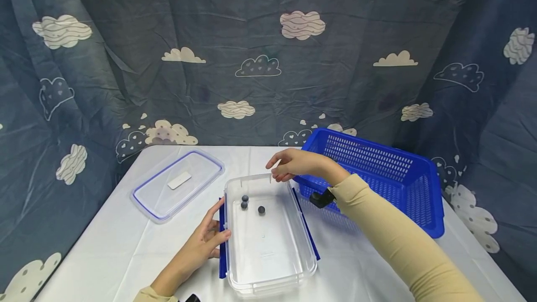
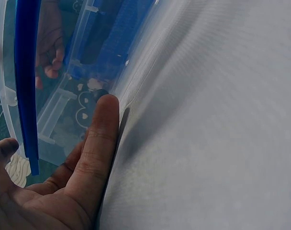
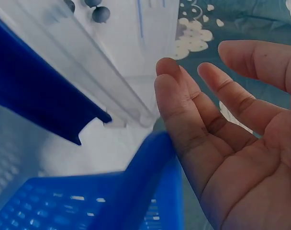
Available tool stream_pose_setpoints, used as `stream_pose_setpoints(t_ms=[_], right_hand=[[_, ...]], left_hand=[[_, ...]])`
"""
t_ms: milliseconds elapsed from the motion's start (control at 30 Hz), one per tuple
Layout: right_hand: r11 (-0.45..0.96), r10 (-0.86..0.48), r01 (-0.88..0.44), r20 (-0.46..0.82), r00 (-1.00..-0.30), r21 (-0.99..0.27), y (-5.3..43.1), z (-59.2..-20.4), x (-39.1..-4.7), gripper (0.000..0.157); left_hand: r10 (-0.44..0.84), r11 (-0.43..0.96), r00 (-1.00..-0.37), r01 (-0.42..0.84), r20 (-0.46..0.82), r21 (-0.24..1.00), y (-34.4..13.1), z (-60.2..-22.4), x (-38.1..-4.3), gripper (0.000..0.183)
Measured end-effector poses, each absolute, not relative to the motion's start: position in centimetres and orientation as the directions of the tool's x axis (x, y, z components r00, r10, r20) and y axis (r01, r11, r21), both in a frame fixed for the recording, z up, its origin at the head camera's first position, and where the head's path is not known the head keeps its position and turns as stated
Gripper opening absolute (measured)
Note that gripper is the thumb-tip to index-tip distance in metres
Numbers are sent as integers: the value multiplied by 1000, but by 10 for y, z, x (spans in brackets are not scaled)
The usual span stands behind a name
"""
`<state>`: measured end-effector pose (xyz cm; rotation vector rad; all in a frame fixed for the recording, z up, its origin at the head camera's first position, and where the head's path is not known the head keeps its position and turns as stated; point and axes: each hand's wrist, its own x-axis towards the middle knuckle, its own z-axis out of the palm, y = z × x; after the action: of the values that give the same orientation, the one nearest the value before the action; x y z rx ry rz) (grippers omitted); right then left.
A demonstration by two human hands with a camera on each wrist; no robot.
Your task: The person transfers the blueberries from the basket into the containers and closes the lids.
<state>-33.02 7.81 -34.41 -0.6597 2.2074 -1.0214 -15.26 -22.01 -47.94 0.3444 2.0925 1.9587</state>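
A clear plastic container (image 1: pixel 268 241) with blue side flaps stands lidless on the table. Three blueberries (image 1: pixel 261 210) lie inside it towards the far end. My left hand (image 1: pixel 197 246) holds the container's left side, thumb at the rim and fingers along the outer wall by the blue flap (image 2: pixel 28 86). Over the far right corner hovers my right hand (image 1: pixel 293 163), its thumb and index fingertips close together. In the right wrist view nothing shows between those fingertips (image 3: pixel 170 93), and the other fingers are loosely bent.
To the right, a blue perforated basket (image 1: pixel 413 171) stands close beside the container, under my right forearm. The clear lid (image 1: pixel 159 199) with a blue seal and a white label lies flat at the left. A dark cloud-patterned curtain (image 1: pixel 226 13) hangs behind the white-covered table (image 1: pixel 105 250).
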Motion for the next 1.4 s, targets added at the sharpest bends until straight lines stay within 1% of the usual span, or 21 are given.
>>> stream_pose_setpoints(t_ms=[167,300,433,667,867,1100,1400], right_hand=[[555,-636,-155,-297,-712,-818,89,-343,-336,37],[549,-625,-163,-273,-731,-819,101,-341,-341,38],[541,-598,-146,-258,-759,-828,113,-340,-346,38],[501,-530,-67,-245,-812,-863,136,-343,-354,36],[498,-493,-34,-251,-833,-866,155,-345,-359,37],[446,-461,12,-242,-854,-895,174,-352,-368,40],[507,-352,66,-276,-894,-859,202,-368,-380,45]], left_hand=[[342,70,-939,0,-24,998,-220,-478,-152,85],[344,70,-939,1,-23,998,-220,-478,-152,85],[340,75,-940,2,-24,997,-220,-478,-153,85],[345,65,-938,-3,-25,998,-220,-479,-153,85],[350,66,-936,-2,-25,998,-220,-479,-152,85],[352,57,-936,-5,-25,998,-221,-479,-152,84],[358,49,-933,-3,-21,999,-222,-481,-153,84]])
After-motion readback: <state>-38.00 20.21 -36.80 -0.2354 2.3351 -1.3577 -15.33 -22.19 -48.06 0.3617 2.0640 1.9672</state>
